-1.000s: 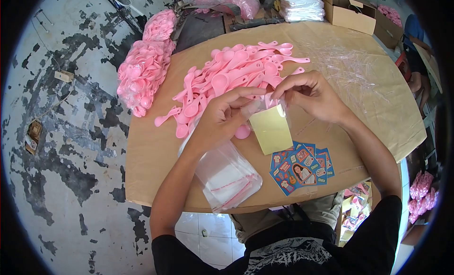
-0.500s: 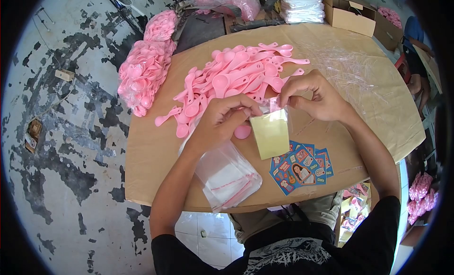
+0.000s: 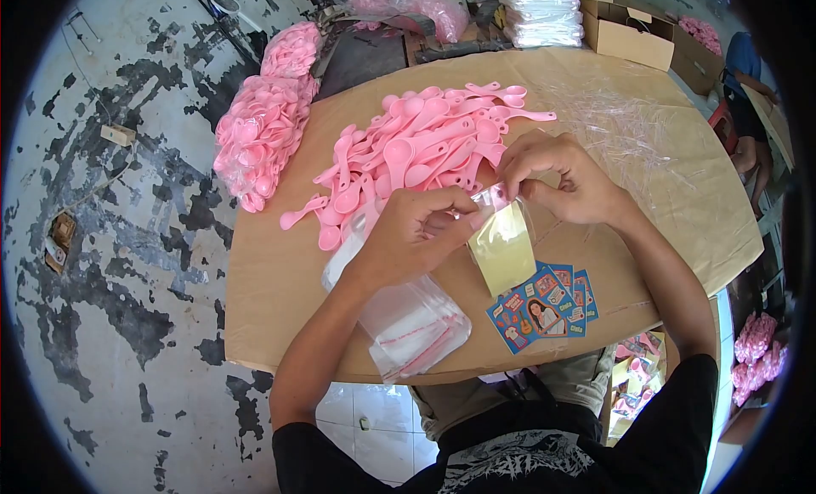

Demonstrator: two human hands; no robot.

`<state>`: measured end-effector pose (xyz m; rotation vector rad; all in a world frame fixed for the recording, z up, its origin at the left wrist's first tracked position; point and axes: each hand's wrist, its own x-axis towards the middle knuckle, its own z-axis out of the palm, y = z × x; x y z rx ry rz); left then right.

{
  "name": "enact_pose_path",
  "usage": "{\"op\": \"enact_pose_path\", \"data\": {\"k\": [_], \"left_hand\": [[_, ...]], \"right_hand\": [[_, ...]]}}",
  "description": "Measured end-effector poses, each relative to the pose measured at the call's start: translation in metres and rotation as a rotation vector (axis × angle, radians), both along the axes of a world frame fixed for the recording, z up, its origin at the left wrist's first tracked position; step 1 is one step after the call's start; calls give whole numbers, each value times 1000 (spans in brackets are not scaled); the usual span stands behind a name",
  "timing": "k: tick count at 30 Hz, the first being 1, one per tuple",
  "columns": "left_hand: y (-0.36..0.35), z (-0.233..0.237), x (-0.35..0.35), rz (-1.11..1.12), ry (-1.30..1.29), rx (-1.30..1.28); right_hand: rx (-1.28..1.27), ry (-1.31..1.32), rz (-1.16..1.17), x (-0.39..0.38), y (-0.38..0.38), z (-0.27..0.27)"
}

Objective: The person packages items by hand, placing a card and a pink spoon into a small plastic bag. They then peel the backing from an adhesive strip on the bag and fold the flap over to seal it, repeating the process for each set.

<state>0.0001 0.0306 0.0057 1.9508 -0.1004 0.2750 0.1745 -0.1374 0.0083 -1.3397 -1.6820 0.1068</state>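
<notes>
A small clear plastic bag with a pale yellow card point(image 3: 505, 254) in it hangs between my two hands. My left hand point(image 3: 418, 231) pinches its upper left edge, and my right hand point(image 3: 557, 175) pinches its top right corner. Just beyond my hands lies a heap of pink plastic spoons point(image 3: 408, 150). Beside my left forearm rests a stack of empty clear bags point(image 3: 416, 328). Several blue printed cards point(image 3: 544, 311) are fanned out on the brown-covered table point(image 3: 688, 214), below the yellow card.
Bagged pink spoons point(image 3: 263, 129) stand at the table's left edge. Clear plastic scraps point(image 3: 620, 124) lie at the right. Behind are stacked plastic packs point(image 3: 541, 20) and a cardboard box point(image 3: 629, 35). A person point(image 3: 748, 103) sits at far right. A box of filled packs point(image 3: 636, 375) is below the table edge.
The bag with the yellow card has moved slightly right and down and is now tilted. My left hand has shifted right with it, while my right hand keeps its pinch.
</notes>
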Motion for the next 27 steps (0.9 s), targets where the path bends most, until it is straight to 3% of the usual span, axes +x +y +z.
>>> {"op": "enact_pose_path", "data": {"k": [6,9,12,14,19,21,23,26,27], "left_hand": [[-2,-10,3,66,7,-16],[-1,-4,2,89,4,-13],[3,-7,2,90,-54,19],[4,2,1,136,32,-34],[35,6,4,161,-110,-256],[44,15,-3,212,-135,-277],[54,23,-7,232,-161,-241],[61,29,-12,129,-87,-208],[64,28,-15,46,1,-186]], "right_hand": [[0,-72,-131,13,2,-8],[-94,520,-45,-3,4,-5],[-402,293,-138,-22,-2,9],[-388,343,-92,-19,0,3],[-525,410,59,-8,-37,36],[-942,-143,79,4,-70,68],[-1210,108,254,14,-104,75],[-968,-242,-145,-8,-124,79],[-889,-183,-146,-17,-118,75]]}}
